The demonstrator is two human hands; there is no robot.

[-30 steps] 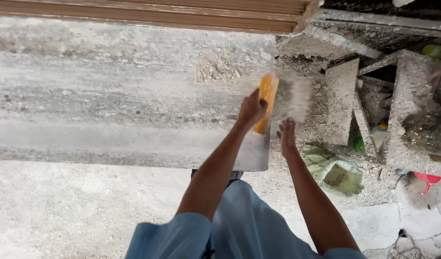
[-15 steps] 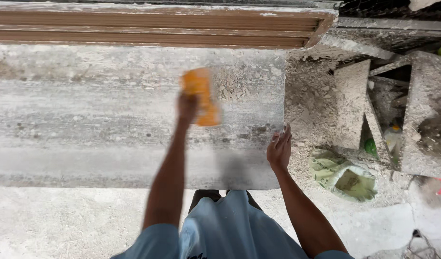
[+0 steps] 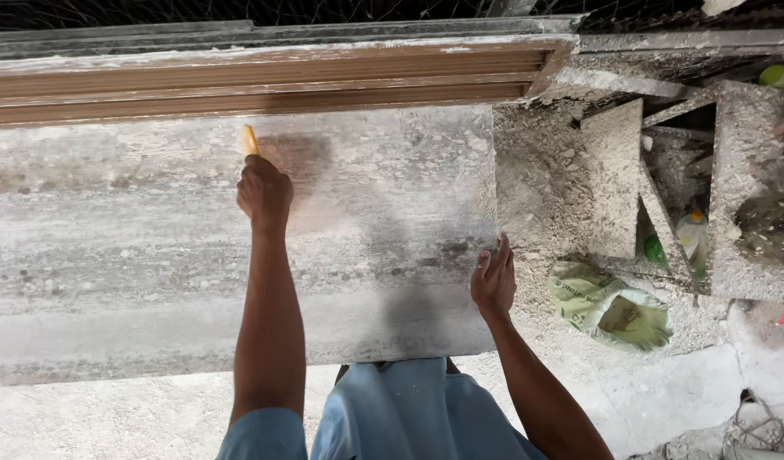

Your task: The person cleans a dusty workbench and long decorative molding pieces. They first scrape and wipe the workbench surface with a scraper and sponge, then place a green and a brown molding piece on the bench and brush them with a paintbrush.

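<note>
Your left hand (image 3: 263, 192) is clenched around an orange scraper (image 3: 250, 140), near the stone slab's (image 3: 136, 255) far edge. Your right hand (image 3: 494, 279) lies released, fingers spread, on its right edge.

Even, soft daylight; no glare. Faint shadow beside left hand (image 3: 264, 192) on dusty grey stone slab (image 3: 153, 255). Dark strip along far edge. Focus sharp, corners slightly soft.
</note>
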